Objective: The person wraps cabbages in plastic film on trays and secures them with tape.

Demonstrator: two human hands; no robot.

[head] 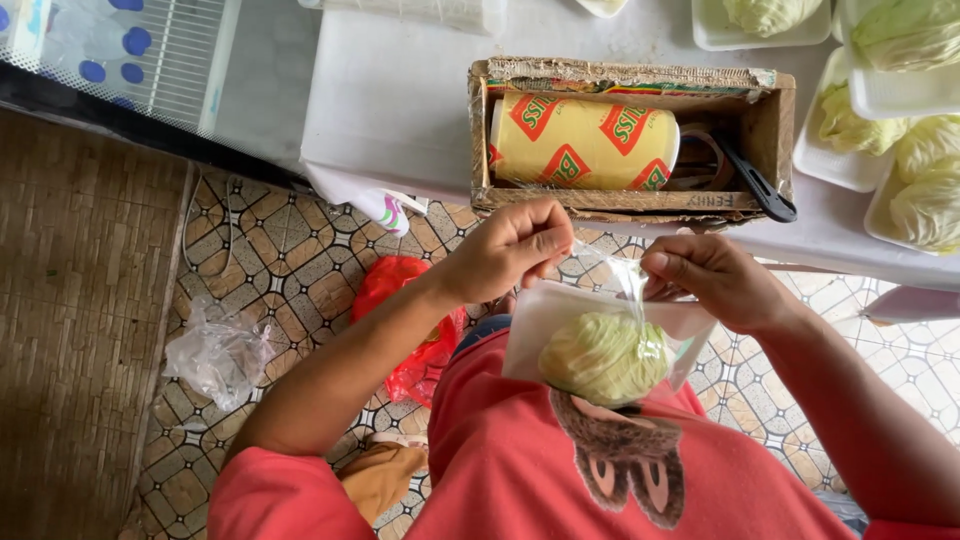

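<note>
My left hand (510, 250) pinches a sheet of clear cling film (615, 275); my right hand (715, 280) grips the white foam tray (545, 320) holding a pale green cabbage piece (603, 357), held against my red shirt. Ahead, a white table (390, 100) bears a worn cardboard box (630, 205) with a yellow film roll (583, 143). Patterned floor tiles (290, 260) lie below, with a red plastic bag (400, 290).

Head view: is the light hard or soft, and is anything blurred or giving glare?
Head view: soft, even light, only faint shadows; the hands and the cabbage are sharp; the cling film shows thin bright glints; the white table is nearly washed out; edges bend slightly from the wide lens.
</note>
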